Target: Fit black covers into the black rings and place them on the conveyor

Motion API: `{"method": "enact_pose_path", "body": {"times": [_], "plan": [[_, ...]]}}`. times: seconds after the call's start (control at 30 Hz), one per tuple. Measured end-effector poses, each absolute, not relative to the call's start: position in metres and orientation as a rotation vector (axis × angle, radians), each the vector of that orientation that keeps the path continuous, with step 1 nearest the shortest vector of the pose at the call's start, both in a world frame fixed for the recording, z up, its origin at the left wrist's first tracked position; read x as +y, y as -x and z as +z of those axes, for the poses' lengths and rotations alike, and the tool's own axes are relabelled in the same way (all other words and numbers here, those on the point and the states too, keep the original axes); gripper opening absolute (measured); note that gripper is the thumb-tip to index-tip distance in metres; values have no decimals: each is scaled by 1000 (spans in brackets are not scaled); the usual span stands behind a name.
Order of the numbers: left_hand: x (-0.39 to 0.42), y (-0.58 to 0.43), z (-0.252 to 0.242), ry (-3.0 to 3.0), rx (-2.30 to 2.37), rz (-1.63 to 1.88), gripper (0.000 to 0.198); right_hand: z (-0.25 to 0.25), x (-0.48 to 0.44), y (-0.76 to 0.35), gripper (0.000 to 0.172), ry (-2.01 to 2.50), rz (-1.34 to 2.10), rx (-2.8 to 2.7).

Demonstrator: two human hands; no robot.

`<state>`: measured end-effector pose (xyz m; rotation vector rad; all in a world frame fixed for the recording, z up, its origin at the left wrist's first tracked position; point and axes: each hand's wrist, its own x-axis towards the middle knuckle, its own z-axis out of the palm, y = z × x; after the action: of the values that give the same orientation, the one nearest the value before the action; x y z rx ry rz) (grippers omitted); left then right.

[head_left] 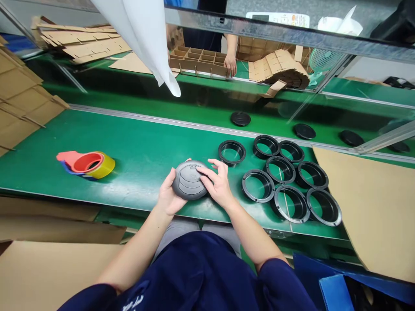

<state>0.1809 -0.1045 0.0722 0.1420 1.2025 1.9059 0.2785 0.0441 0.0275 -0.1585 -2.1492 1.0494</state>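
A round dark-grey air vent with curved slats is held over the table in front of me. My left hand is closed around its left edge, thumb on the rim. My right hand lies over its right side, fingers stretched and apart, two fingertips touching the face. Just beyond, to the right, a single black ring rests on the green table. Several more black rings stand grouped further right, some touching each other.
A tape dispenser with yellow tape lies at left. Black round vents sit on the green strip behind the rail. Cardboard covers the right side. Across, another person's hand touches a cardboard divider. White sheeting hangs above.
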Motion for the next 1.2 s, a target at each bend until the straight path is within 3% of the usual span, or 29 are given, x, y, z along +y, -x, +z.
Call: {"method": "enact_pose_path", "body": {"times": [0.2, 0.47, 0.87, 1.2], "plan": [[-99, -183, 74, -182, 1310, 1805, 90, 22, 47, -274, 34, 176, 1099, -2258], [-79, -183, 83, -55, 1232, 1742, 90, 29, 56, -277, 64, 273, 1412, -2118], [-84, -177, 82, -87, 1260, 1773, 86, 43, 54, -282, 57, 205, 1407, -2095], [-79, -175, 75, 14, 1208, 1828, 79, 36, 56, -283, 60, 289, 1418, -2060]]}}
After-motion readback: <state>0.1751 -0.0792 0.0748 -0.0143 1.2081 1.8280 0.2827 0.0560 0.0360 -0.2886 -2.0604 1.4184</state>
